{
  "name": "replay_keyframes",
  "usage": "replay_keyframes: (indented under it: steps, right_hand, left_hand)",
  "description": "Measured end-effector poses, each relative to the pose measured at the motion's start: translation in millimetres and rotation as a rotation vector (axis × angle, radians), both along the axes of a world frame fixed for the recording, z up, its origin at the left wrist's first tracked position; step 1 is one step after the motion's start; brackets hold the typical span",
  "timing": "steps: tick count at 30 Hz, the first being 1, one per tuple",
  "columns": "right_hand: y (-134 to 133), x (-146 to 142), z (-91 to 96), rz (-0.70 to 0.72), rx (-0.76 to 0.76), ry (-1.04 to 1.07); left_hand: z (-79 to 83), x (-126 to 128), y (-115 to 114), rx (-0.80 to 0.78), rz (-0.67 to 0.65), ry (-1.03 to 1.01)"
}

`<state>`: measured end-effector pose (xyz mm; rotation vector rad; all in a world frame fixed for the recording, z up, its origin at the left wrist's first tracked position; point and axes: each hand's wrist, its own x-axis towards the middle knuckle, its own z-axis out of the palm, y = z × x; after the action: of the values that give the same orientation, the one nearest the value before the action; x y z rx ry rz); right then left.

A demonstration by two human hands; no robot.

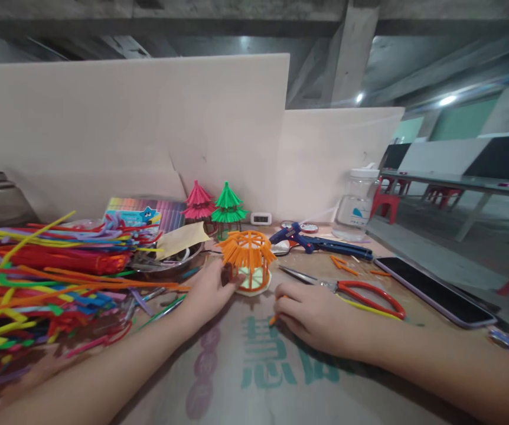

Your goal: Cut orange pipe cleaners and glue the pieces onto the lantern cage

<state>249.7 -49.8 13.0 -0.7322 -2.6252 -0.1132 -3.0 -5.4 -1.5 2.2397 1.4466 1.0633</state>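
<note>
A small pavilion model [249, 252] with an orange pipe-cleaner roof and a pale round base stands in the middle of the table. My left hand [210, 293] grips its left side, the thumb at the base. Just right of the base, my right hand [306, 310] is closed near the tabletop, pinching a short orange pipe-cleaner piece [273, 320]; most of that piece is hidden by the fingers. Scissors [372, 293] with red handles lie beyond my right hand. Behind the model rests a blue glue gun [296, 238].
Heaps of coloured pipe cleaners [59, 283] cover the left side, beside a metal bowl [170, 265]. Pink [198, 203] and green [228, 206] pavilion models stand behind. A phone [434, 290], a water bottle [357, 203] and orange scraps [343, 265] occupy the right.
</note>
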Motion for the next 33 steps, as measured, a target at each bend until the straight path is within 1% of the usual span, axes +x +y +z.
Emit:
replay_keyframes:
  steps: [2, 4, 7, 10, 13, 16, 18, 20, 23, 26, 30, 33]
  right_hand:
    - [-3.7, -3.9, 5.7, 0.017, -0.065, 0.125]
    - [-6.8, -9.9, 11.2, -0.011, -0.186, 0.287]
    - [-8.4, -20.6, 11.6, -0.052, -0.420, 0.607]
    - [-5.2, -28.7, 2.5, -0.061, -0.696, 0.887]
    - [2.0, -30.8, -6.7, -0.078, -0.913, 1.013]
    - [7.3, -28.8, -9.5, -0.089, -1.007, 1.066]
    - [6.8, -27.2, -7.4, -0.083, -1.006, 1.076]
    - [3.4, -26.1, -3.2, -0.074, -0.960, 1.057]
    - [-2.0, -24.9, 4.2, -0.104, -0.831, 0.992]
    - [-2.0, -23.6, 8.5, -0.180, -0.692, 0.907]
    - [5.3, -21.6, 7.6, -0.241, -0.519, 0.792]
    - [9.7, -20.6, 5.5, -0.246, -0.450, 0.746]
  left_hand:
    - [-0.6, -0.2, 0.3, 0.002, 0.005, -0.007]
    - [-1.0, -0.4, 0.3, -0.007, 0.015, -0.007]
    - [-1.1, -0.4, 0.3, -0.020, 0.008, -0.014]
    - [-0.7, -0.1, 0.6, -0.010, -0.019, -0.031]
    - [-0.1, 0.5, 0.5, -0.007, -0.004, -0.014]
    - [1.8, 1.5, -1.3, -0.002, 0.023, 0.044]
    - [4.0, 2.4, -3.8, 0.017, 0.036, 0.099]
    - [6.1, 3.1, -6.5, 0.051, 0.051, 0.155]
    - [7.9, 3.9, -9.1, 0.123, 0.074, 0.216]
    - [8.5, 4.7, -9.6, 0.177, 0.053, 0.229]
    - [9.6, 5.8, -10.2, 0.194, 0.015, 0.225]
    - [8.9, 5.6, -10.6, 0.208, 0.014, 0.223]
